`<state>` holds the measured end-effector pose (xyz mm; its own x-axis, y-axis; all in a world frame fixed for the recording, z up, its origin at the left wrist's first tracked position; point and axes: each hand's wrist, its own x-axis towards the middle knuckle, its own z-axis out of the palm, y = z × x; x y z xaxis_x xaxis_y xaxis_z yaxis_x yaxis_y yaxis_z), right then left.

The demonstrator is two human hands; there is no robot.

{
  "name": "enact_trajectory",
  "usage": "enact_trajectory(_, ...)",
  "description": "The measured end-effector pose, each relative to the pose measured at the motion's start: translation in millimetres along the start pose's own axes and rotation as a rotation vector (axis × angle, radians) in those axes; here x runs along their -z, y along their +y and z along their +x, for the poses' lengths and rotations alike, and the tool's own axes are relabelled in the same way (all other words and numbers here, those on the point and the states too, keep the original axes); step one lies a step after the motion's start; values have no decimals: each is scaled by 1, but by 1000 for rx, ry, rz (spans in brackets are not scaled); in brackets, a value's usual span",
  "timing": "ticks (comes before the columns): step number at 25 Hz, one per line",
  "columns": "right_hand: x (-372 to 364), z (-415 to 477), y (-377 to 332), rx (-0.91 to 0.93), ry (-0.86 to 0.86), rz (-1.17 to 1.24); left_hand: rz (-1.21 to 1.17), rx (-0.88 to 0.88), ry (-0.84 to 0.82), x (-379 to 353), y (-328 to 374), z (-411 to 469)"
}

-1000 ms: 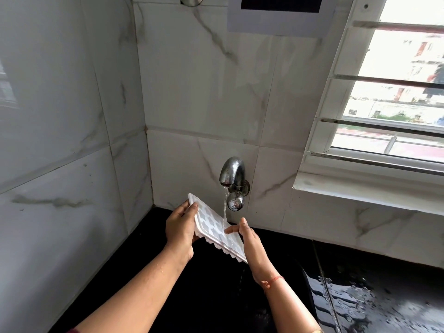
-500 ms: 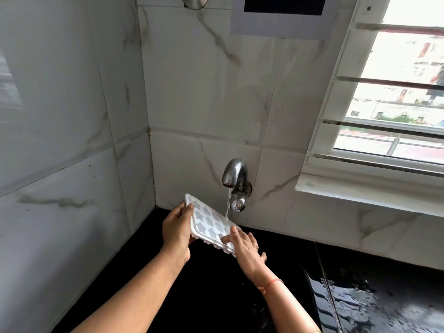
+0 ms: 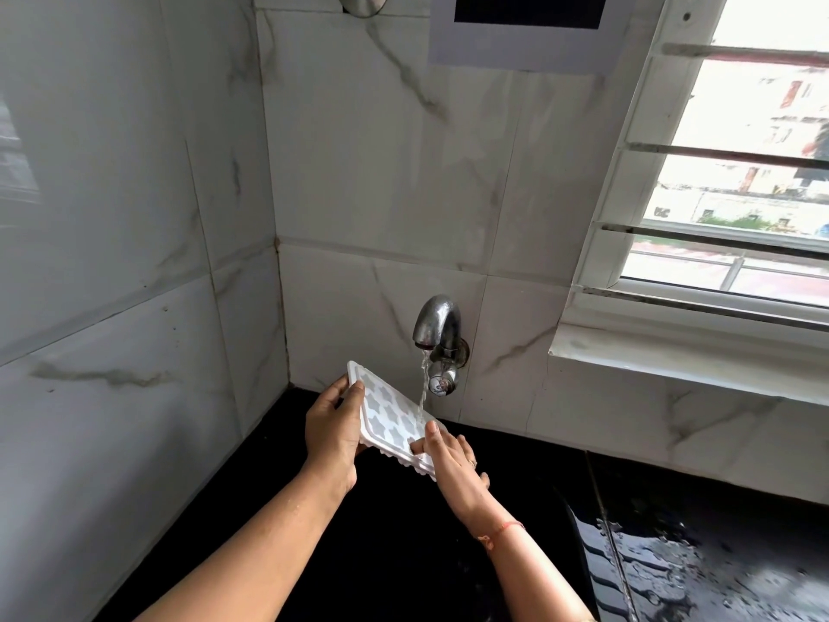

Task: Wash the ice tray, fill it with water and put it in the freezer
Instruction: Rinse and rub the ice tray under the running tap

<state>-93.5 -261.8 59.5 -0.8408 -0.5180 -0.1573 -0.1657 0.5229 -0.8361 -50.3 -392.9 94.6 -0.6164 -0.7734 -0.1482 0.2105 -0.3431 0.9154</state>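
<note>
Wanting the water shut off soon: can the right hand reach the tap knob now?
Probably yes. The right hand touches the ice tray below the tap knob; only the water stream lies between, and the left hand grips the tray.

We see ice tray [image 3: 386, 410] tilted under running tap [image 3: 437, 321] at 12 o'clock, water stream [image 3: 421, 383] hitting its 3 o'clock edge. Left hand [image 3: 334, 435] grips tray's 9 o'clock edge, thumb [image 3: 354, 389] on top. Right hand [image 3: 453, 460] presses fingertips [image 3: 427, 427] on 4 o'clock corner. Barred window [image 3: 735, 172] at 2 o'clock; wet black counter [image 3: 717, 576] at 5 o'clock.
</note>
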Motion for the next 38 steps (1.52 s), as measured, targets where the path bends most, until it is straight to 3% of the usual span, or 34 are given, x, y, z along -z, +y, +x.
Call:
enact_trajectory(6, -1, 3, 6, -1, -18, 19, 22, -21, 14, 4, 3, 3)
enact_trajectory(11, -3, 11, 19, 46, 44, 223, 27, -28, 14, 9, 8, 2)
enact_trajectory(25, -4, 1, 8, -49, 14, 11, 16, -68, -17, 19, 16, 2)
enact_trajectory(34, -3, 5, 11, -25, -13, 42, 24, -109, -36, 22, 20, 6)
enact_trajectory(38, -3, 11, 20, 14, 61, 198, 18, -124, -46, 27, 23, 2)
